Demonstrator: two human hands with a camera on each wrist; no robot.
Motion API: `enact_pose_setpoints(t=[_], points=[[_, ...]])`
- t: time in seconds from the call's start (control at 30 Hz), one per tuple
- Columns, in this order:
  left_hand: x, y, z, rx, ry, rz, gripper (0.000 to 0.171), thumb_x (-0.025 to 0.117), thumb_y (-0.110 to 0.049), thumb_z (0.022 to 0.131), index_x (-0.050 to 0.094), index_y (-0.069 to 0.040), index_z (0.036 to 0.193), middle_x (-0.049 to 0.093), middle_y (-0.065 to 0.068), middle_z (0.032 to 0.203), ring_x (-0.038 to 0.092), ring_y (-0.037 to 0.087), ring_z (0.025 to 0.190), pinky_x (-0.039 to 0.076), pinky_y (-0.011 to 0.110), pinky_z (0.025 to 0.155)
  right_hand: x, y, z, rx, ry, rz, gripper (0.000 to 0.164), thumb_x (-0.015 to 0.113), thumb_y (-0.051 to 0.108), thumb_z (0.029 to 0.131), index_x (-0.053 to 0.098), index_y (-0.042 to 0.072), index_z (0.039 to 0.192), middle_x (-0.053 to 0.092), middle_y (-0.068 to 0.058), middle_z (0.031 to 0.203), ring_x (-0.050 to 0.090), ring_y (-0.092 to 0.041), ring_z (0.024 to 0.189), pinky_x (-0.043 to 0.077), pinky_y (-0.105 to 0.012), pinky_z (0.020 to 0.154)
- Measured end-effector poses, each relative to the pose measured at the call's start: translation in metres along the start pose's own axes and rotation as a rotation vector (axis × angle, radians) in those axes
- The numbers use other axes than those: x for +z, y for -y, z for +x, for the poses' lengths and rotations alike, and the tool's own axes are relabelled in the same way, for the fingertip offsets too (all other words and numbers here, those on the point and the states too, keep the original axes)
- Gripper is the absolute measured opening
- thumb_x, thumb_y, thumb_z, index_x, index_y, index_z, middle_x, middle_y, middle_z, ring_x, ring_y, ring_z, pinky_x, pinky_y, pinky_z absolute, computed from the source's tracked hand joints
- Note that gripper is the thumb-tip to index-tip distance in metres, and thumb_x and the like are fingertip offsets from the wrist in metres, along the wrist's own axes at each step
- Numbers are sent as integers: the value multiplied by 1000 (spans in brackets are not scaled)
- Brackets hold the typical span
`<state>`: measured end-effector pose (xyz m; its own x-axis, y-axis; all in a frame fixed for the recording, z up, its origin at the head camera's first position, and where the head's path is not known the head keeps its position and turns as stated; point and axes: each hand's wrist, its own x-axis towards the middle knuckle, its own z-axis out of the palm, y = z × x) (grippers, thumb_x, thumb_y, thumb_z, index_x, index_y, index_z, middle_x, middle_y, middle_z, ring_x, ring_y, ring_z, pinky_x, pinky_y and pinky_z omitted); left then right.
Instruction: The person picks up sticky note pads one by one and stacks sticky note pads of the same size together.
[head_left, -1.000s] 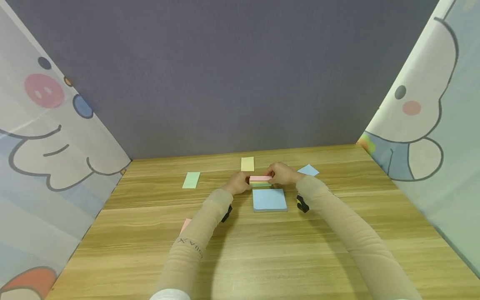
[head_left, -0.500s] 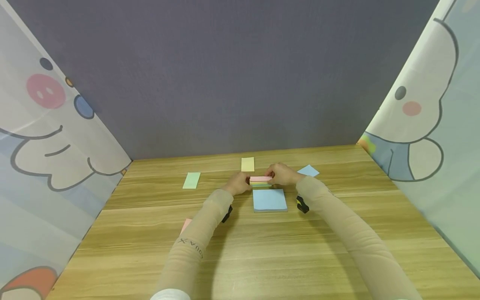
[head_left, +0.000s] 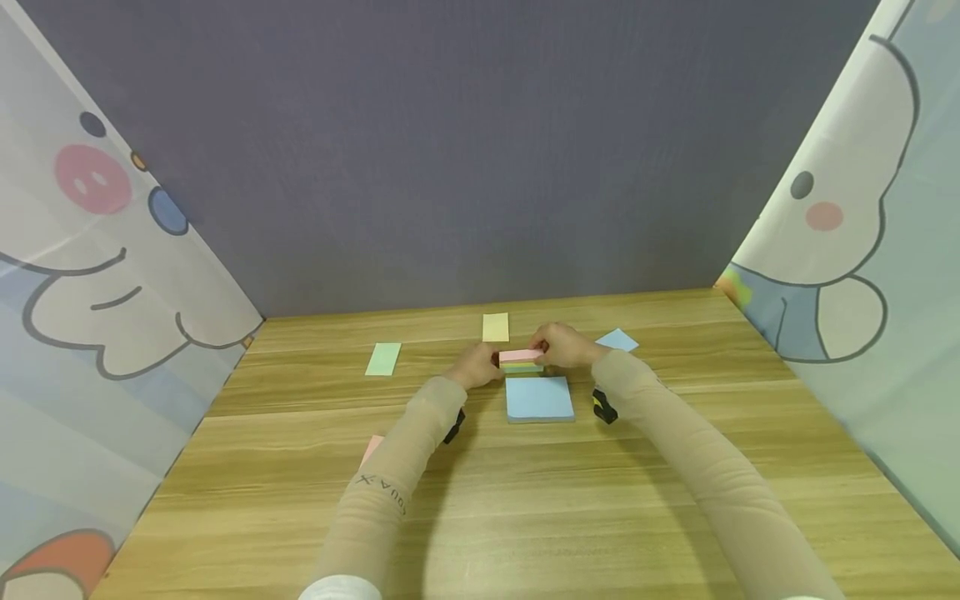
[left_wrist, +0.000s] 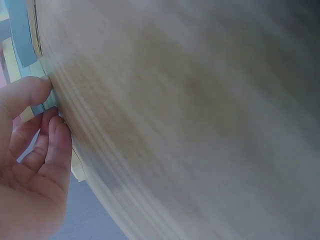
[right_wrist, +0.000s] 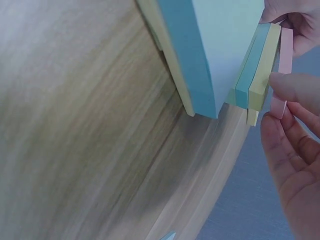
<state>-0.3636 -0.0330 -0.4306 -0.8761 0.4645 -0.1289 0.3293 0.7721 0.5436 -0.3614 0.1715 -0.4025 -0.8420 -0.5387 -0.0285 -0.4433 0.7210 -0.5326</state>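
Observation:
My right hand (head_left: 564, 346) pinches the right end of a pink sticky note pad (right_wrist: 285, 51) between thumb and fingers. This pad lies over a small stack of sticky note pads (head_left: 521, 367), with yellow and blue-green layers showing; a narrow gap parts pink from yellow in the right wrist view. At the stack's other end, my left hand (head_left: 476, 367) pinches the lower pads, its thumb opposite the fingertips in the left wrist view. A larger light blue sticky note pad (head_left: 538, 398) lies just in front of the stack, with a pale yellow layer (right_wrist: 180, 75) under it.
Loose slips lie around on the wooden table (head_left: 525, 517): yellow (head_left: 495, 327) behind the stack, green (head_left: 383, 359) at left, blue (head_left: 618, 339) beyond the right wrist, and pink (head_left: 372, 447) partly under the left forearm. A grey panel (head_left: 480, 158) stands behind.
The right end of the pink pad sits slightly higher, and my right hand has risen a little with it. My left hand stays at the stack.

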Motion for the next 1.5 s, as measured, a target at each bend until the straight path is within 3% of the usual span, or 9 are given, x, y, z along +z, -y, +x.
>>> enact_pose_setpoints(t=[0.17,0.43,1.5], points=[[1,1,0,-12,8,0,25,64,-13,83,61,-6,107,61,2,86,53,14,75,46,27,70,1,-2,0,-48,8,25,22,67,13,81,67,1,99,61,-8,88,56,-15,74,48,-26,65],[0,-2,-2,-8,11,-20,26,63,-10,82,60,-4,108,62,4,92,55,16,79,48,29,74,3,2,-1,13,7,-13,23,66,9,81,66,0,102,62,-9,91,56,-14,75,47,-25,67],[-1,-4,-3,-17,2,8,21,64,-12,82,61,-6,102,61,2,85,51,14,72,44,26,67,5,-1,1,16,6,-20,20,66,9,81,67,2,99,62,-8,90,54,-14,75,47,-25,66]])
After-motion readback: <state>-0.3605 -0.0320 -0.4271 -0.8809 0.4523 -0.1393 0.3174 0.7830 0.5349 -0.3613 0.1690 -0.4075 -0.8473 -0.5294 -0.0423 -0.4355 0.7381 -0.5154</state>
